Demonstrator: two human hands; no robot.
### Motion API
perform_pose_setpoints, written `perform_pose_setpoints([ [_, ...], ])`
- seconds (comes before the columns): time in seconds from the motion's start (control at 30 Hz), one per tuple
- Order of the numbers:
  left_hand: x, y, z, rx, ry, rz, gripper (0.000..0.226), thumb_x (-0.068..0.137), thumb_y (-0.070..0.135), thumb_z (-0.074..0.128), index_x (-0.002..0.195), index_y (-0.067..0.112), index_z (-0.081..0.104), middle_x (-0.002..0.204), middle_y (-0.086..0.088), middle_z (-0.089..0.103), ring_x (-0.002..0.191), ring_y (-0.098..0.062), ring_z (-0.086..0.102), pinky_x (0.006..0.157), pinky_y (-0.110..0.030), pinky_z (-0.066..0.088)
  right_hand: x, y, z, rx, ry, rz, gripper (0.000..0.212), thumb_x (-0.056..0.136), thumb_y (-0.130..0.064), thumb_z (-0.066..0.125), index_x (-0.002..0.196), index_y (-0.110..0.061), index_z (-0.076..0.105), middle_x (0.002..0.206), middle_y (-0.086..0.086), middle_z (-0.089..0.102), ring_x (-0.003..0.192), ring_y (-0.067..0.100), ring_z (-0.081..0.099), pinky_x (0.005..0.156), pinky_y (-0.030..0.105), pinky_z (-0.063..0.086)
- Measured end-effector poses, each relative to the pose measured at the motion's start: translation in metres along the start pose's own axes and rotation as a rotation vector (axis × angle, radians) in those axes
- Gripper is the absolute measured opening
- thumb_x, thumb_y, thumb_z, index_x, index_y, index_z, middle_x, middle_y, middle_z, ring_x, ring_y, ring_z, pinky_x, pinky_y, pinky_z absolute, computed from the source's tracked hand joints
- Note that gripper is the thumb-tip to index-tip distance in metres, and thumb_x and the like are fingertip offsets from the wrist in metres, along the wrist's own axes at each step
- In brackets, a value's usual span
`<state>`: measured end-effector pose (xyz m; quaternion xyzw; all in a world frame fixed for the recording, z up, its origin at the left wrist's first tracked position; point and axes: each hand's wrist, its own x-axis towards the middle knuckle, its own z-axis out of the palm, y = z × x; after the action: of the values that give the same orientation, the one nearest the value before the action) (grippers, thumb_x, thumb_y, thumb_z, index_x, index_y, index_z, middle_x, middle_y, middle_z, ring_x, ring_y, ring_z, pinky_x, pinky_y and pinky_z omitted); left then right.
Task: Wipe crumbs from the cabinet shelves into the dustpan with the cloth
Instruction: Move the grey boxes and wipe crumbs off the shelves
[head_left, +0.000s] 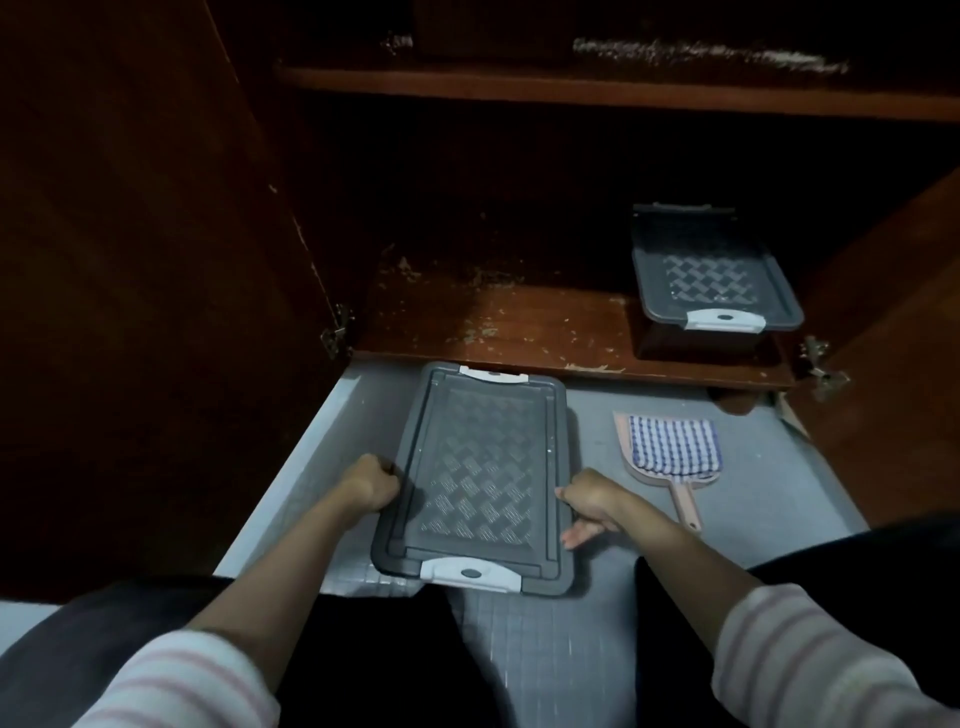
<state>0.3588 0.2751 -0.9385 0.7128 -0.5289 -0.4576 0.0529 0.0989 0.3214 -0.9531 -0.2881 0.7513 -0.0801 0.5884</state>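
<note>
Hands grip the two long sides of a grey lidded box (483, 478) that lies on the pale floor (779, 467) in the lower middle of the frame. The left hand (371, 483) is curled into a fist round the box's left rim. The right hand (587, 506) holds the right rim, thumb on top of the lid and fingers tucked under the edge. Striped sleeves (810, 660) show at the bottom corners. Just right of the box, not touching it, a pink dustpan (685, 506) lies flat on the floor with its handle toward the bottom of the frame. The blue-and-white checked cloth (672, 441) rests folded in its pan. Above them the dark wooden cabinet stands with both doors swung out, the left door (130, 260) filling the left of the frame and the right door (893, 338) at the right edge. Its lower shelf (545, 312) crosses the middle of the frame, scattered with pale specks (488, 332), thickest toward its left and front. A second grey box (711, 275) with a white latch sits at the right end of that shelf. The upper shelf (571, 91) runs along the top of the frame, its contents too dark to tell.
</note>
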Motion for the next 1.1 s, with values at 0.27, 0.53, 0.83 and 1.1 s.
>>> perform_pose_setpoints([
  [0.27,0.015,-0.013,0.016,-0.142,-0.099,0.011,0.021,0.083,-0.008,0.051,0.074,0.01,0.058,0.08,-0.009,0.059,0.082,-0.022,0.054,0.074,-0.029,0.044,0.018,0.002,0.006,0.058,0.043,-0.015,0.051,0.101,-0.007,0.033,0.144,0.009,0.011,0.136,0.043,0.032,0.081,0.048,0.063,0.041,0.039,0.053],
  [0.53,0.028,-0.009,0.019,-0.083,-0.046,0.029,0.014,0.084,0.002,0.057,0.098,0.0,0.059,0.098,-0.017,0.064,0.096,-0.029,0.059,0.08,-0.033,0.046,0.025,-0.005,0.005,0.116,0.1,-0.066,0.052,0.095,0.005,0.028,0.146,0.003,0.016,0.14,0.039,0.03,0.086,0.045,0.067,0.058,0.043,0.058],
  [0.83,0.011,-0.001,0.021,0.065,-0.173,0.01,0.071,0.086,0.015,0.059,0.144,0.003,0.019,0.126,-0.014,0.052,0.113,-0.027,0.052,0.092,-0.033,0.042,-0.006,-0.012,0.001,-0.051,0.096,-0.019,0.043,0.095,-0.004,0.047,0.134,0.011,0.037,0.113,0.031,0.059,0.089,0.039,0.068,0.048,0.032,0.055],
  [1.1,-0.001,0.097,-0.061,-0.15,0.069,0.187,0.066,0.089,0.019,0.062,0.144,0.003,0.029,0.143,-0.015,0.041,0.13,-0.028,0.042,0.109,-0.031,0.032,-0.055,-0.097,-0.072,-0.09,0.239,-0.299,0.023,0.095,-0.017,0.051,0.112,-0.003,0.054,0.07,0.007,0.054,0.046,0.014,0.057,0.036,0.024,0.047],
])
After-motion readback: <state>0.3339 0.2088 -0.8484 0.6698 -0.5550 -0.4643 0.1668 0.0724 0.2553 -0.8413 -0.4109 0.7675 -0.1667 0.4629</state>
